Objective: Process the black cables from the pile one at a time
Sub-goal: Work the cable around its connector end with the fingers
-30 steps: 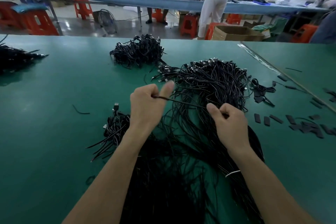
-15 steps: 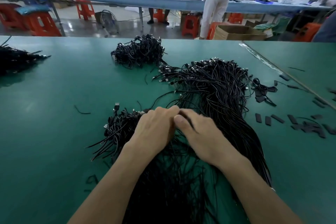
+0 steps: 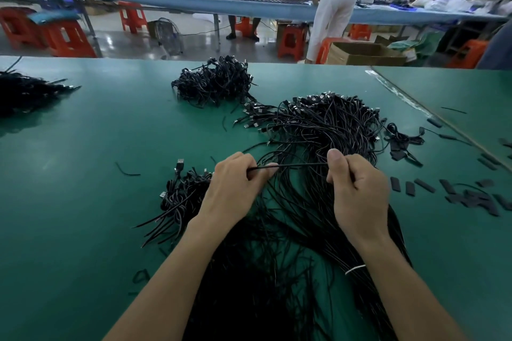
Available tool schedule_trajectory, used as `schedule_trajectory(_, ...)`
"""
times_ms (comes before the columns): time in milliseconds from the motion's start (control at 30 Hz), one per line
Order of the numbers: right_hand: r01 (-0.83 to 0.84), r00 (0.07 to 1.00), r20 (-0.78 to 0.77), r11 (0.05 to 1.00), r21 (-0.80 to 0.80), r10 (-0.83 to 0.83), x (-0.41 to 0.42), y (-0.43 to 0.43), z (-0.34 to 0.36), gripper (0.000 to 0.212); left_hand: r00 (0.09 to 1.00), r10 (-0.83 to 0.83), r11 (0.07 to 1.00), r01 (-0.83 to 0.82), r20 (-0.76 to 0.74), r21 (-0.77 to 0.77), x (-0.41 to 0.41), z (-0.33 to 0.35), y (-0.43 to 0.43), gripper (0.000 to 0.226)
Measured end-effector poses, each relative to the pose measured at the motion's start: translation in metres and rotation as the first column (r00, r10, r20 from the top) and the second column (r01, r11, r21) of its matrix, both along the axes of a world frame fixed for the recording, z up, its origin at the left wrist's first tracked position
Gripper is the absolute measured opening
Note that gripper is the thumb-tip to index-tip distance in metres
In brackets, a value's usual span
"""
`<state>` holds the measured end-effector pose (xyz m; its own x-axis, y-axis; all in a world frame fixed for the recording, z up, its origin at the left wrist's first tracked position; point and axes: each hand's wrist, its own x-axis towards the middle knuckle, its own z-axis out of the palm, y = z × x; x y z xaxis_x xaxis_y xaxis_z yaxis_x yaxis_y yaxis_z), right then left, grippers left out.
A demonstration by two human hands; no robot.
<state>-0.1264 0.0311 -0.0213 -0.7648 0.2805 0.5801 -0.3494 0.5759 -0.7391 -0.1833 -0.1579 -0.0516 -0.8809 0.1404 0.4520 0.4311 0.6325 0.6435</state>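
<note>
One thin black cable (image 3: 302, 165) is stretched straight & approx level btwn left hand (image 3: 235, 188) and right hand (image 3: 357, 188), pinched at both ends, just above the main pile (image 3: 327, 130). Pile is a big black tangle, USB plugs fanned at far end, tails running toward the camera. Smaller bunch (image 3: 180, 196) w/ USB plugs lies just left of it; another heap (image 3: 214, 81) sits farther back.

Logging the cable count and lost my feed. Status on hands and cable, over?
Copy: left hand and right hand both pinch one black cable, stretched straight between them. Big pile lies right beneath, strands tangled. Nothing over the hands.
</note>
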Motion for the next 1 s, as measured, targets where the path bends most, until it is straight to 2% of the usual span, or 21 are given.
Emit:
schedule_trajectory(167,0.100,0.994,-0.041,0.994,-0.037,-0.102,0.001,0.010,-0.007,0.050,0.998,0.040,0.963,-0.027,-0.044,0.270,-0.001,0.008,0.016,0.058)
schedule_trajectory(233,0.143,0.989,-0.015,0.989,-0.035,-0.144,0.001,0.019,-0.011,0.050,0.993,0.017,0.953,0.018,-0.114,0.302,0.001,0.013,0.020,0.055)
schedule_trajectory(300,0.177,0.978,0.110,0.984,-0.012,-0.175,-0.002,0.029,-0.017,0.050,0.981,-0.028,0.969,0.073,-0.190,0.237,0.003,0.017,0.023,0.051)
schedule_trajectory(367,0.147,0.935,0.320,0.988,0.043,-0.153,-0.004,0.038,-0.025,0.050,0.971,-0.109,0.986,0.134,-0.211,0.105,0.005,0.021,0.025,0.049)
schedule_trajectory(433,0.065,0.845,0.520,0.990,0.124,-0.121,-0.004,0.043,-0.030,0.048,0.975,-0.179,0.983,0.172,-0.134,-0.063,0.006,0.026,0.026,0.048)
schedule_trajectory(500,-0.046,0.753,0.639,0.955,0.291,-0.158,-0.001,0.041,-0.032,0.043,0.986,-0.152,0.968,0.135,-0.066,-0.212,0.006,0.027,0.021,0.051)
schedule_trajectory(567,-0.138,0.771,0.610,0.889,0.436,-0.180,0.004,0.030,-0.028,0.042,0.992,-0.119,0.953,0.103,-0.039,-0.284,0.008,0.027,0.018,0.049)
schedule_trajectory(600,-0.161,0.814,0.570,0.897,0.412,-0.115,0.007,0.022,-0.025,0.046,0.993,-0.113,0.944,0.098,-0.030,-0.315,0.009,0.026,0.018,0.047)
schedule_trajectory(633,-0.187,0.847,0.532,0.928,0.321,-0.013,0.010,0.012,-0.020,0.051,0.994,-0.111,0.932,0.098,-0.017,-0.349,0.011,0.025,0.019,0.044)
schedule_trajectory(700,-0.252,0.867,0.480,0.950,0.184,0.137,0.013,-0.006,-0.013,0.055,0.992,-0.123,0.913,0.124,0.028,-0.388,0.012,0.022,0.022,0.034)
schedule_trajectory(767,-0.286,0.876,0.451,0.938,0.197,0.173,0.012,-0.020,-0.010,0.045,0.986,-0.151,0.915,0.167,0.073,-0.366,0.012,0.021,0.022,0.022)
schedule_trajectory(833,-0.244,0.921,0.352,0.951,0.189,0.166,0.011,-0.022,-0.008,0.039,0.980,-0.182,0.923,0.198,0.079,-0.329,0.011,0.021,0.020,0.024)
schedule_trajectory(900,-0.158,0.958,0.257,0.982,0.105,0.126,0.011,-0.016,-0.004,0.042,0.981,-0.187,0.937,0.195,0.056,-0.289,0.011,0.021,0.016,0.032)
schedule_trajectory(1000,0.013,0.970,0.243,0.998,-0.060,0.002,0.008,0.008,-0.002,0.040,0.996,-0.079,0.961,0.087,0.039,-0.261,0.008,0.021,0.004,0.047)
